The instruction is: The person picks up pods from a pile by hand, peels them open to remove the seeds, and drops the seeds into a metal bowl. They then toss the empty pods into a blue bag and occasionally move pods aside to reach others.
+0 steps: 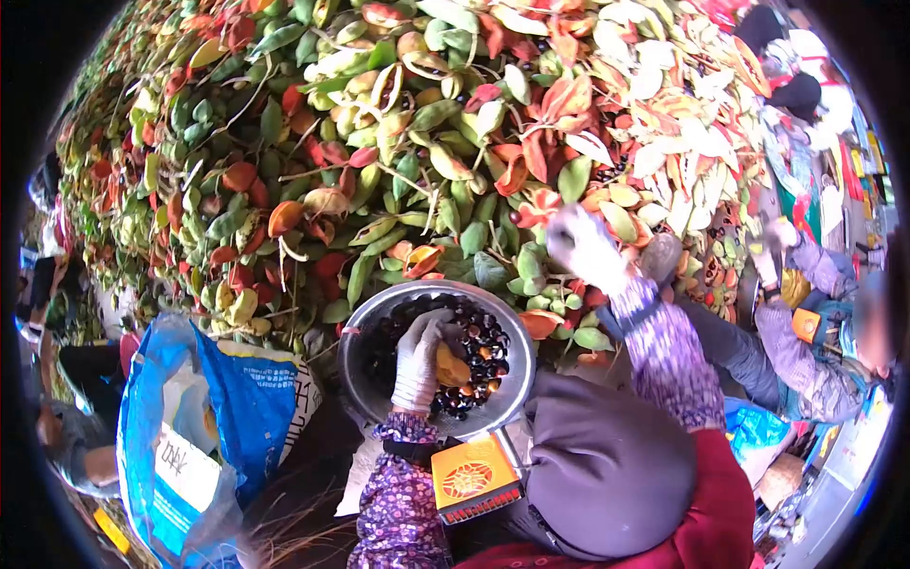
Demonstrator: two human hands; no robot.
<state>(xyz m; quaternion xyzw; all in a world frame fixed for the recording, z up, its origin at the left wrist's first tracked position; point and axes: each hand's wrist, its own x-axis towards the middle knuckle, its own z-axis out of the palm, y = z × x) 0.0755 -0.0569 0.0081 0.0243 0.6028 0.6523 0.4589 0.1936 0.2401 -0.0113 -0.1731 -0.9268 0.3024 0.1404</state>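
My left hand, in a whitish glove with grey fingertips, is over the metal bowl. Its fingers are closed on a yellow-brown seed pod. Dark, shiny seeds and a few orange-brown ones lie in the bowl beneath it. My right hand, gloved as well, is off to the right at the near edge of the heap of pods. Motion smears its fingers, and I cannot make out whether anything is in them. Close to it lies a split orange-red pod.
Green, red and cream pods pile up across the far side. An open blue and white bag stands left of the bowl. A small orange box-like item is by my left wrist. Another person sits at the right; others are at the left edge.
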